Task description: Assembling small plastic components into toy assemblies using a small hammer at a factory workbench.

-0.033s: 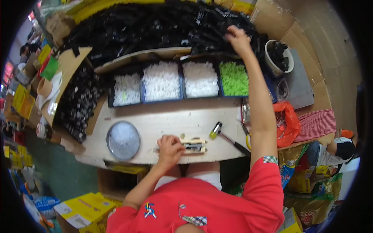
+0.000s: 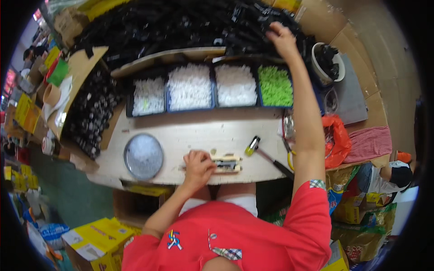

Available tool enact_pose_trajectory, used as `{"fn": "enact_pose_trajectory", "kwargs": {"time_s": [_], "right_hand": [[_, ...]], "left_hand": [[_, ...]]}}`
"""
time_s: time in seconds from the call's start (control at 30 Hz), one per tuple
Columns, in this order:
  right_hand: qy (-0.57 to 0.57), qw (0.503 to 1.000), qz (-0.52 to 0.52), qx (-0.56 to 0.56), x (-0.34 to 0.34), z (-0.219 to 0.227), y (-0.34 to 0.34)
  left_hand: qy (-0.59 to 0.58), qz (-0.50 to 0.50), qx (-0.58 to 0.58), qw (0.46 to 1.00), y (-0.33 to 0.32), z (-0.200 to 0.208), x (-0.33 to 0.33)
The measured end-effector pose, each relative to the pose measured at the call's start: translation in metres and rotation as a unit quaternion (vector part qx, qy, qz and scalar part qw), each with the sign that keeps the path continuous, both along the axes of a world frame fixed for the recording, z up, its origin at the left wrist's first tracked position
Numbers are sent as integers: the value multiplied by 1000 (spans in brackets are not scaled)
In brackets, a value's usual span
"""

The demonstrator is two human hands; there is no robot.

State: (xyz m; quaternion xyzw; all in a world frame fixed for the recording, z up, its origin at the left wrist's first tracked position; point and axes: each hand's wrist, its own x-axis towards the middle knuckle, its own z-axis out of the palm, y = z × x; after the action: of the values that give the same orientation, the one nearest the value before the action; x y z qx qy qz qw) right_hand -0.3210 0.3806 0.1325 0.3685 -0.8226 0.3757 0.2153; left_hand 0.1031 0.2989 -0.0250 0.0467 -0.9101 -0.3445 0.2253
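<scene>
My left hand (image 2: 199,168) rests at the near edge of the table with its fingers curled over the left end of a small cream-coloured holder (image 2: 231,159). A dark, narrow piece lies along that holder, its left part hidden under my hand. My right arm is stretched far forward, and my right hand (image 2: 282,39) is over the right part of a large heap of black plastic parts (image 2: 181,27). Its fingers are apart, and I see nothing held in them. A hammer (image 2: 269,156) with a yellowish end and dark handle lies right of the holder.
Beyond the holder stands a row of trays with white pieces (image 2: 190,88) and green pieces (image 2: 275,86). A round dish (image 2: 143,169) of pale bits sits left. Shiny black parts (image 2: 90,115) fill the left side. At right are a white bucket (image 2: 315,58) and red bag (image 2: 337,144).
The view has tilted slightly, so the table sits higher in it. My right hand has shifted a little right over the black heap, its fingers more spread. My left hand stays on the holder.
</scene>
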Motion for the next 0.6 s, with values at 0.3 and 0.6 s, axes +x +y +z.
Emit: {"fn": "enact_pose_trajectory", "kwargs": {"time_s": [0.3, 0.6], "right_hand": [[-383, 835, 213, -333, 108, 39, 26], [-26, 950, 220, 221, 315, -104, 46]], "left_hand": [[57, -5, 88, 994, -11, 11, -4], [43, 60, 125, 989, -28, 6, 39]]}}
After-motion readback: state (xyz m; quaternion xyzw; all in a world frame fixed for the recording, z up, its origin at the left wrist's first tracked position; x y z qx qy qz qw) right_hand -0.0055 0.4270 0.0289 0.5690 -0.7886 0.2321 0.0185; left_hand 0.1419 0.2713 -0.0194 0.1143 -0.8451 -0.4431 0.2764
